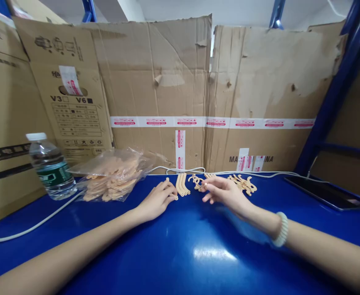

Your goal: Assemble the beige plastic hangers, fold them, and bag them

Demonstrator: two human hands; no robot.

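My left hand [158, 200] rests on the blue table with its fingers bent over a beige curved strip [176, 198], whose two ends show beyond the fingers. Just right of it, several like strips [182, 184] with small holes at their ends lie side by side in a neat row. My right hand [224, 192] hovers above the table, thumb and forefinger closed together. A tiny pale spot shows at those fingertips, too small to name. Behind that hand lie beige hook-shaped pieces [196, 181], partly hidden, and a loose heap of hooked pieces [244, 184] to its right.
A clear plastic bag [112, 176] full of beige pieces stands left, beside a water bottle [52, 170]. A dark phone or tablet [324, 192] lies right. White cable [260, 174] runs along the back. Cardboard sheets [155, 94] wall the table [155, 254]; blue posts [324, 98] stand right.
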